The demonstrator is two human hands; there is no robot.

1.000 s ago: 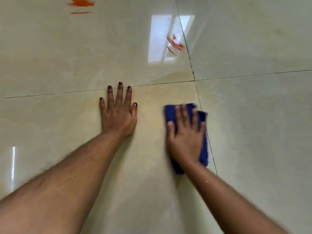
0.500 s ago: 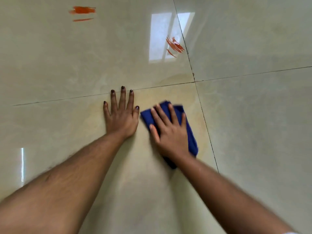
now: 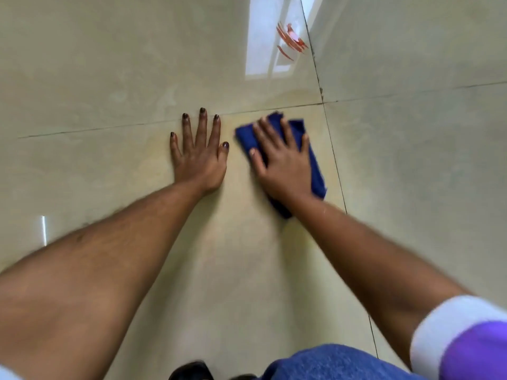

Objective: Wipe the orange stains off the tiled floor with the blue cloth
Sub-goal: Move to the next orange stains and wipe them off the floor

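A folded blue cloth (image 3: 315,165) lies flat on the glossy beige tiled floor (image 3: 109,64). My right hand (image 3: 282,160) presses down on it, fingers spread toward the far left, just left of a grout line. My left hand (image 3: 199,152) rests flat on the tile beside it, fingers apart, holding nothing. A patch of orange streaks (image 3: 290,41) marks the floor further ahead, beside the grout line and inside a bright window reflection. Faint yellowish smears show on the tile around my hands.
Dark grout lines (image 3: 333,154) cross just beyond my fingertips and run along the right of the cloth. My purple and white sleeve (image 3: 466,338) and blue clothing (image 3: 329,363) fill the bottom right.
The view tilted down and closer, so the far-left orange stain left the frame. My right hand slid the cloth left, toward my left hand, then a little forward. My left hand stayed planted.
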